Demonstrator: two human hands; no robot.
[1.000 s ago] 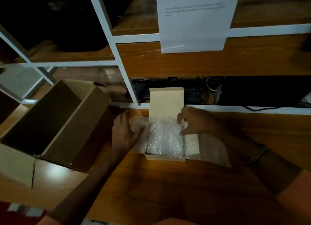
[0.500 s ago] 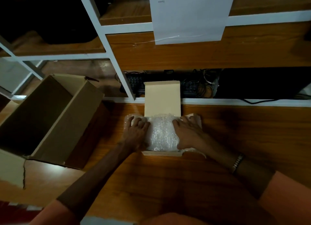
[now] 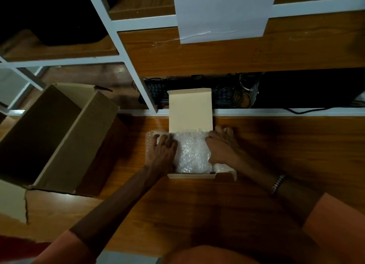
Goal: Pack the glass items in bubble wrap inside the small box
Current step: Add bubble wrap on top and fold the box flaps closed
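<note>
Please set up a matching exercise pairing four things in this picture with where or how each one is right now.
Things:
1. small box lid
2. bubble wrap
3. large cardboard box
4. sheet of paper

States:
A. taped to the shelf front
B. open, left of the small box
C. standing up
D. pressed between both hands

Pairs: 1-C, 2-D, 3-B, 4-A
</note>
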